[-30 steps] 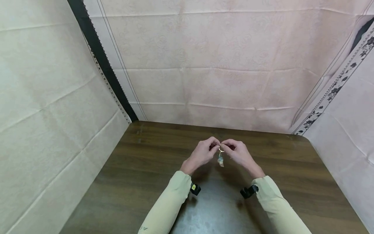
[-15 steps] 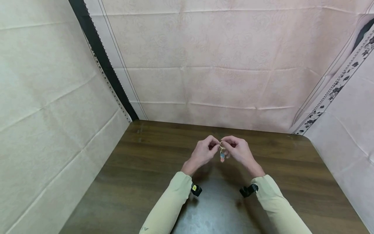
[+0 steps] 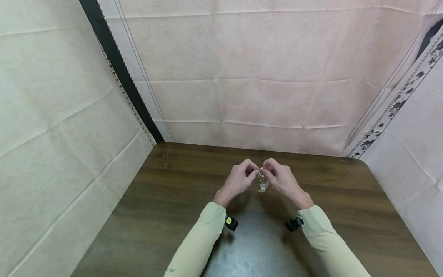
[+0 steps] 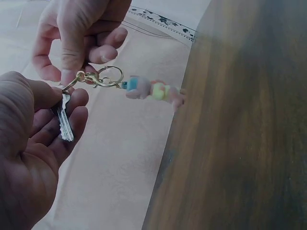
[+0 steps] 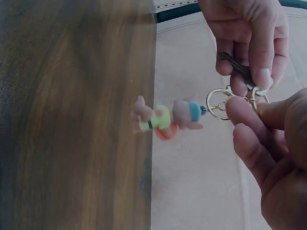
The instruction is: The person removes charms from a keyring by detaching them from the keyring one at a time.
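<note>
Since the frame half a second ago, the charm (image 3: 262,187) has turned as it dangles, while the left hand (image 3: 238,178) and right hand (image 3: 282,178) have lifted slightly.

Head view: the hands nearly meet over the counter (image 3: 173,215), both grips pinched, the charm hanging between them.

Left wrist view: the left grip is clamped on the key (image 4: 64,120), its head under the thumb and its blade along the fingers. Just above, the right thumb meets the small ring (image 4: 73,84); a big ring (image 4: 122,72) hangs loose towards the charm.

Right wrist view: the right grip pinches the small ring, right beside the left thumb. The step seems to be working key and small ring against each other; that calls for steady pinches. Whether the ring is parted, I cannot tell.
</note>
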